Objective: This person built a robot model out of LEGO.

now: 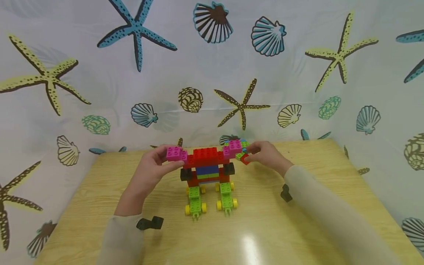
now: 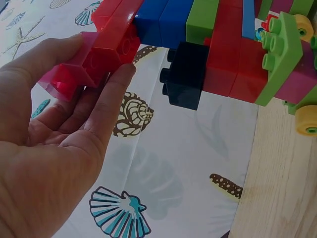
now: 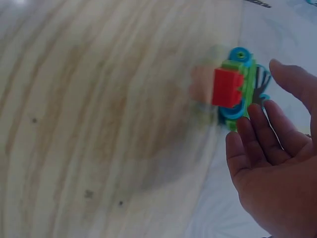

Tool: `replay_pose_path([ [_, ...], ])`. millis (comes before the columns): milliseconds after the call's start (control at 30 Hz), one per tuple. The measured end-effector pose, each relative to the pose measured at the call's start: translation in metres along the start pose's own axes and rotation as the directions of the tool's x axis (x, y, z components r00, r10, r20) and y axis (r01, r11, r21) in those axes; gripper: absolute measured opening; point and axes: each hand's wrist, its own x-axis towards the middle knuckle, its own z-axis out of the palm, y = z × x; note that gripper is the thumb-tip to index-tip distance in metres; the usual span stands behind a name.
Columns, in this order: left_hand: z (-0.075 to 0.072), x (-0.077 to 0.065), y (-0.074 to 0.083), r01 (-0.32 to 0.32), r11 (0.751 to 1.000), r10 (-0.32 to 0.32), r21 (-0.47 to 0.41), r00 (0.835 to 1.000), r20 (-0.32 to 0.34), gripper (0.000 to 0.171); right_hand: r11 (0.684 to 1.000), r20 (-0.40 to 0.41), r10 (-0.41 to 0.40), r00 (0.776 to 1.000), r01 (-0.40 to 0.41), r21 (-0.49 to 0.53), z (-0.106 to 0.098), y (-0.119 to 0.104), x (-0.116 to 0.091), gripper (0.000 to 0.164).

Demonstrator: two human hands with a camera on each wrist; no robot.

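Note:
A figure built of toy bricks [image 1: 205, 156] stands on green feet with yellow wheels [image 1: 226, 198]; red bricks form its top and pink bricks stick out at both sides. My left hand [image 1: 150, 165] grips the pink bricks [image 2: 81, 64] at its left end, thumb on one side and fingers on the other. Behind the figure's right end is a small green wheeled piece [image 3: 250, 84] with blue wheels and a red brick [image 3: 228, 88] on it. My right hand [image 3: 277, 153] is beside that piece, thumb and fingers spread apart, fingertips close to its green edge.
Everything stands on a light wooden table [image 1: 265, 221]. Close behind hangs a white cloth [image 1: 198, 66] printed with starfish and shells, which also runs along both sides. Black bricks [image 1: 228, 168] jut from the figure's middle.

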Motion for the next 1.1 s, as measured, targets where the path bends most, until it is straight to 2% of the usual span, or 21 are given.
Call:
replay_pose_path([
  [233, -0.001, 0.000, -0.001, 0.019, 1.000, -0.019, -0.018, 1.000, 0.000, 0.050, 0.997, -0.007, 0.035, 0.999, -0.035, -0.064, 0.007, 0.013, 0.011, 0.051],
  [467, -0.001, 0.001, -0.002, 0.022, 0.999, -0.022, -0.032, 1.000, 0.005, 0.051, 0.993, -0.005, 0.068, 0.998, -0.068, -0.100, 0.012, 0.015, 0.015, 0.053],
  [900, -0.001, 0.000, -0.003, 0.035, 0.999, -0.034, -0.039, 0.999, 0.007, 0.052, 0.990, -0.017, 0.060, 0.998, -0.062, -0.130, 0.016, 0.016, 0.016, 0.052],
  [1100, -0.001, 0.000, -0.004, 0.037, 0.999, -0.037, -0.037, 0.999, 0.009, 0.052, 0.992, -0.016, 0.044, 0.999, -0.046, -0.121, 0.011, 0.012, 0.011, 0.044],
])
